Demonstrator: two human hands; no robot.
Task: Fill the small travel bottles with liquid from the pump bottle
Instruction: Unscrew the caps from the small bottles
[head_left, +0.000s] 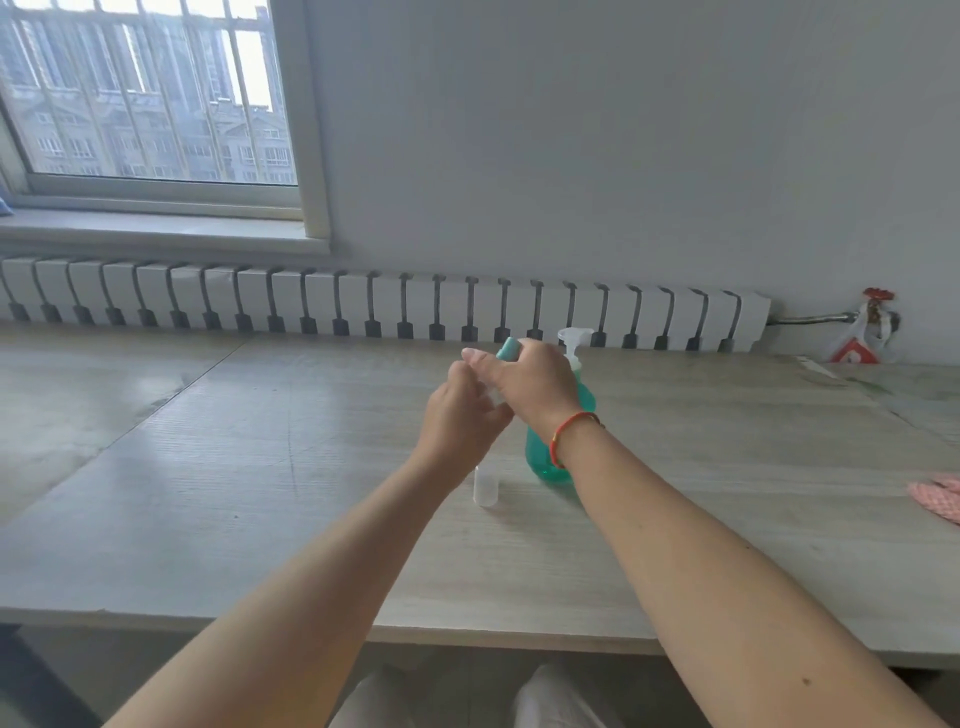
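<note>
The pump bottle (558, 457) stands upright on the desk (260, 467) directly behind both hands, the right hand (530, 384) gripping a teal-capped travel bottle (508, 349) that the left hand (460, 421) pinches lower (its grip partly hidden), while a clear travel bottle (485, 488) stands below.

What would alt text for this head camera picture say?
Two bare hands meet above a pale wooden table: the right hand holds a small teal-capped bottle, the left hand touching it. Behind stands a teal pump bottle; a small clear bottle stands beside it.
</note>
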